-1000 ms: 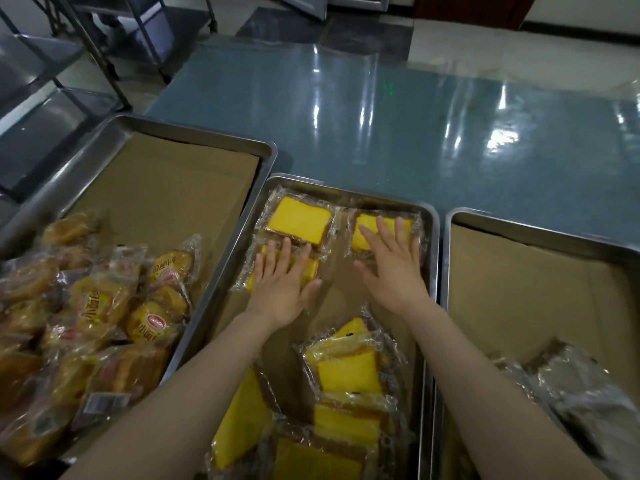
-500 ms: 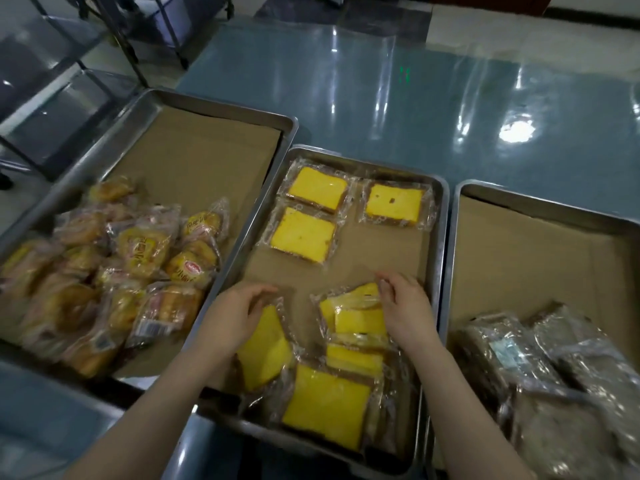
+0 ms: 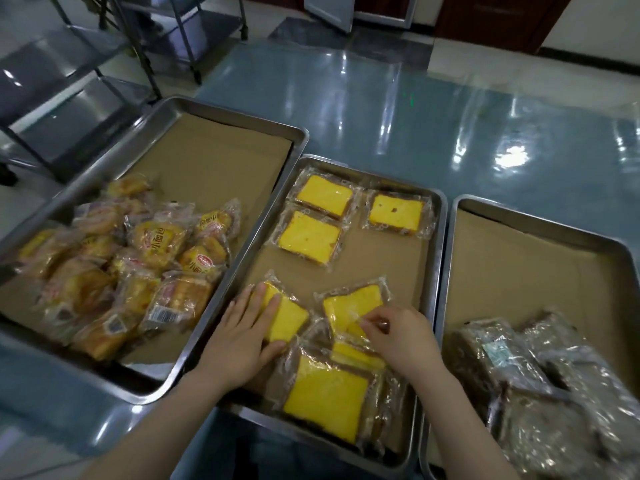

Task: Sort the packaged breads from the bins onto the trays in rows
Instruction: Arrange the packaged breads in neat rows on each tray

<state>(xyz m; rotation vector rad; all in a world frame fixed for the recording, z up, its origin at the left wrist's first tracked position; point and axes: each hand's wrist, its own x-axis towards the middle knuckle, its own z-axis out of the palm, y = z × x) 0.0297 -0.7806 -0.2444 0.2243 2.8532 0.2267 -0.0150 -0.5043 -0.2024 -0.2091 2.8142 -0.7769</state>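
The middle steel tray (image 3: pixel 437 271) holds wrapped yellow cake slices. Three lie flat at its far end: two on the left (image 3: pixel 323 194) (image 3: pixel 309 240), one on the right (image 3: pixel 395 214). A loose pile of several slices (image 3: pixel 327 396) fills the near end. My left hand (image 3: pixel 242 336) grips a slice (image 3: pixel 289 320) at the pile's left edge, fingers over its top. My right hand (image 3: pixel 403 336) pinches the clear wrapper of another slice (image 3: pixel 349 308) lying on the pile.
The left tray (image 3: pixel 221 147), lined with brown paper, carries a heap of orange-wrapped buns (image 3: pixel 138 258). The right tray (image 3: pixel 540 271) holds dark breads in clear wrappers (image 3: pixel 540 386) at its near end. Metal racks (image 3: pixel 69 81) stand far left beyond the glossy blue table (image 3: pixel 415 109).
Both hands drew back from the placed slices at the tray's far end to the near pile. Each has now taken hold of a slice there.
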